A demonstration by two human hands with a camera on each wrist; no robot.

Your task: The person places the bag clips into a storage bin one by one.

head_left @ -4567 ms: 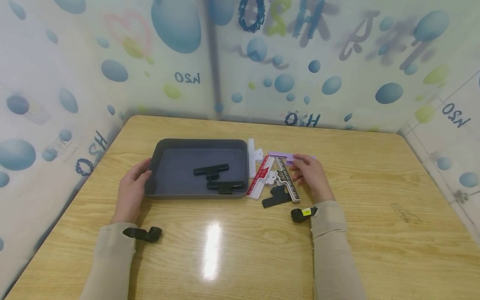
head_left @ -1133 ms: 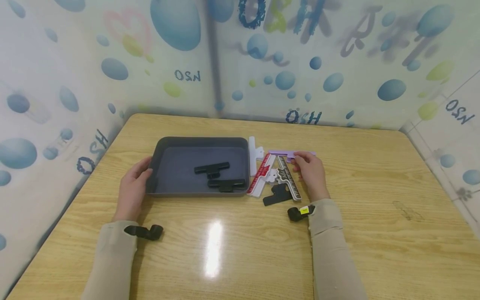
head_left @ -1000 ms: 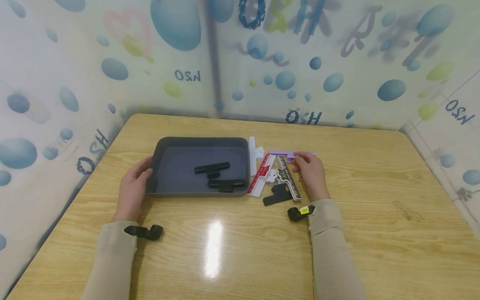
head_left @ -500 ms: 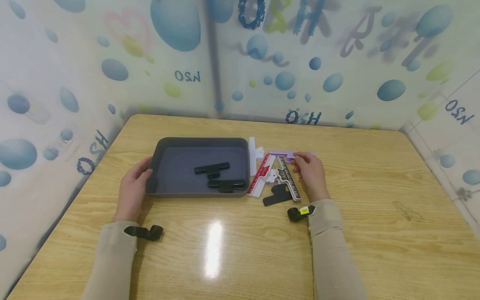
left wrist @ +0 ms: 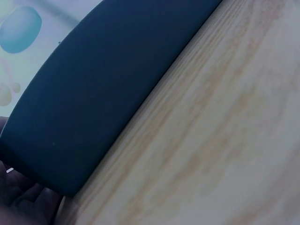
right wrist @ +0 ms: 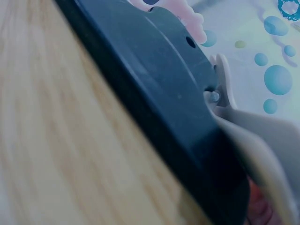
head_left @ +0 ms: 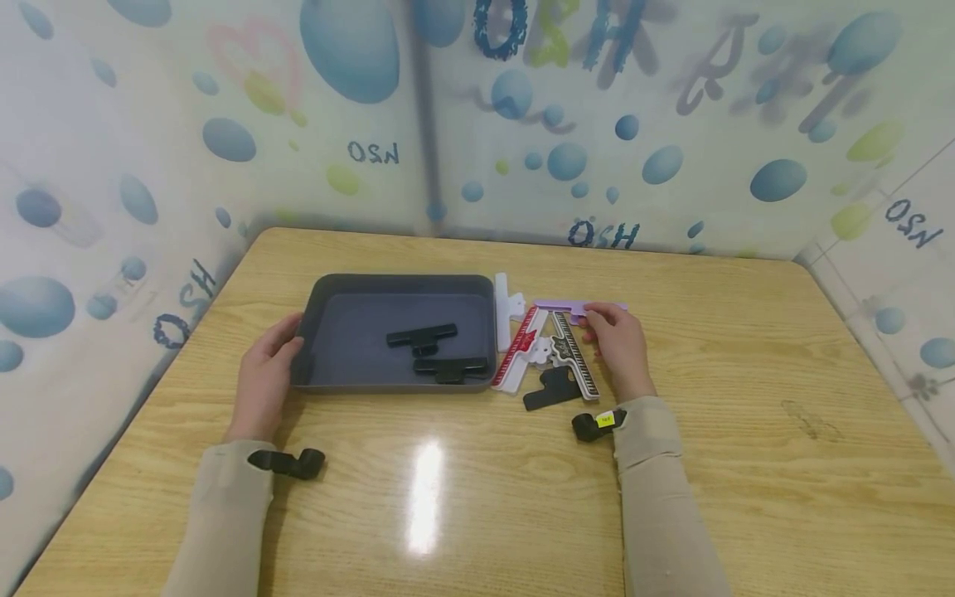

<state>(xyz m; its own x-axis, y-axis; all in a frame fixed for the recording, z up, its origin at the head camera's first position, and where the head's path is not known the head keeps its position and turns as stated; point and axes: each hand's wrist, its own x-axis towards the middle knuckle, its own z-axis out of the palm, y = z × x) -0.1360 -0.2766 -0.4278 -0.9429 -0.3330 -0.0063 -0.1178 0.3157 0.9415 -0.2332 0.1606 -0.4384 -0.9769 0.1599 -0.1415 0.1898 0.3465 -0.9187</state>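
Your left hand (head_left: 261,377) is curled onto the grey tray (head_left: 358,323) at its 9 o'clock end — the two black clips (head_left: 421,337) inside sit around 4. Your right hand (head_left: 621,348) has the purple clip (head_left: 555,306) pinched between thumb and fingers, roughly 1 o'clock in the bunch. Red-and-white clip (head_left: 516,348) slants below it, toward 7.

Bright head view, white glare on tabletop (head_left: 507,497), dim, blurry wrist views
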